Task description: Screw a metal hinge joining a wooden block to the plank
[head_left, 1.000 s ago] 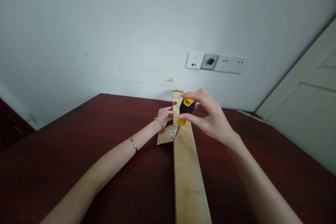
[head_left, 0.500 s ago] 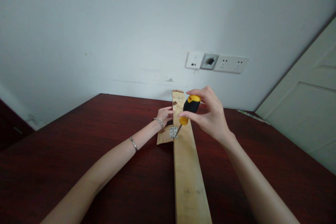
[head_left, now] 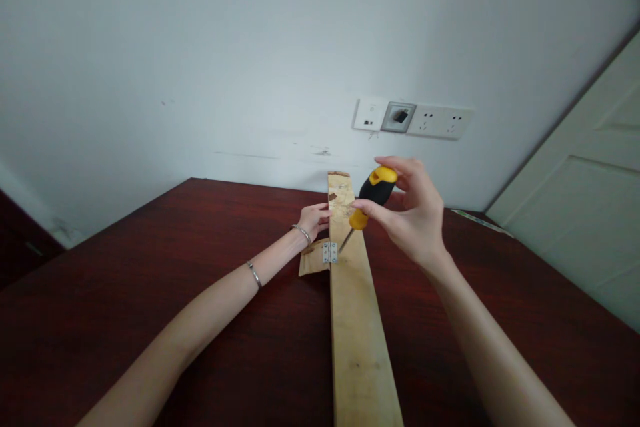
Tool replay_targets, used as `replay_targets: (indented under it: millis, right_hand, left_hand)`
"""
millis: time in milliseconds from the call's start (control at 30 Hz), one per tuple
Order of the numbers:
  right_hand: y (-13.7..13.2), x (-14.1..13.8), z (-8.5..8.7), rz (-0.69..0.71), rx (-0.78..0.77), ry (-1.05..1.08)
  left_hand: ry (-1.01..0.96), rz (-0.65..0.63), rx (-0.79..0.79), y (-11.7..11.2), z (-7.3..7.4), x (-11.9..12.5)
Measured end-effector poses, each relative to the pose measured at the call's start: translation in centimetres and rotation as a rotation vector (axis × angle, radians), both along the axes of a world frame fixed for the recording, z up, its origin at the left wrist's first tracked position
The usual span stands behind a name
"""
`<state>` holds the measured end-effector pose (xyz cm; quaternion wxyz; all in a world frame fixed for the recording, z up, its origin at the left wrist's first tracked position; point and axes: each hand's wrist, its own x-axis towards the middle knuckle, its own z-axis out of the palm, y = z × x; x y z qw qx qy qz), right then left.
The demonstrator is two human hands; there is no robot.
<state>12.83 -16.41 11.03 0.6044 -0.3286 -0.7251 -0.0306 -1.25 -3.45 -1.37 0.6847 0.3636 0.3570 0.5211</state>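
A long pale wooden board lies on the dark red table, its far end close to the wall. A small silver hinge bridges the board's left edge and a short wood piece beside it. My right hand is closed around the handle of a yellow and black screwdriver, between thumb and fingers. The screwdriver is tilted, and its tip is just right of the hinge; whether it touches the board I cannot tell. My left hand grips the board's left edge beyond the hinge, some fingertips hidden.
The table reaches back to a white wall. Sockets and switch plates sit on the wall behind my right hand. A pale panelled door is at the right, and a thin flat strip lies at the table's back right.
My right hand has moved up and right with the screwdriver, drawing its tip off the hinge's right side. My left hand, the board and the hinge have stayed in place.
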Motion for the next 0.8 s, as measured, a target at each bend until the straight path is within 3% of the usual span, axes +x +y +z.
replay_targets:
  millis: [233, 333, 433, 500, 633, 800]
  right_hand:
    - [1.5, 3.0, 1.5, 0.071, -0.155, 0.358]
    - [3.3, 5.5, 0.9, 0.014, -0.359, 0.435]
    - [5.6, 7.8, -0.9, -0.131, -0.556, 0.366]
    - [7.0, 8.9, -2.6, -0.235, -0.766, 0.276]
    - [9.2, 9.4, -6.3, -0.268, -0.985, 0.187]
    - [10.4, 8.4, -9.8, -0.302, -1.132, 0.063]
  left_hand:
    - [0.014, 0.03, -0.048, 0.5, -0.4, 0.0]
    - [0.014, 0.037, -0.059, 0.6, -0.4, -0.1]
    - [0.012, 0.043, -0.069, 0.6, -0.3, -0.1]
    - [0.011, 0.045, -0.074, 0.7, -0.3, -0.1]
    - [0.009, 0.047, -0.077, 0.6, -0.1, -0.1]
    - [0.007, 0.048, -0.075, 0.4, 0.1, -0.1]
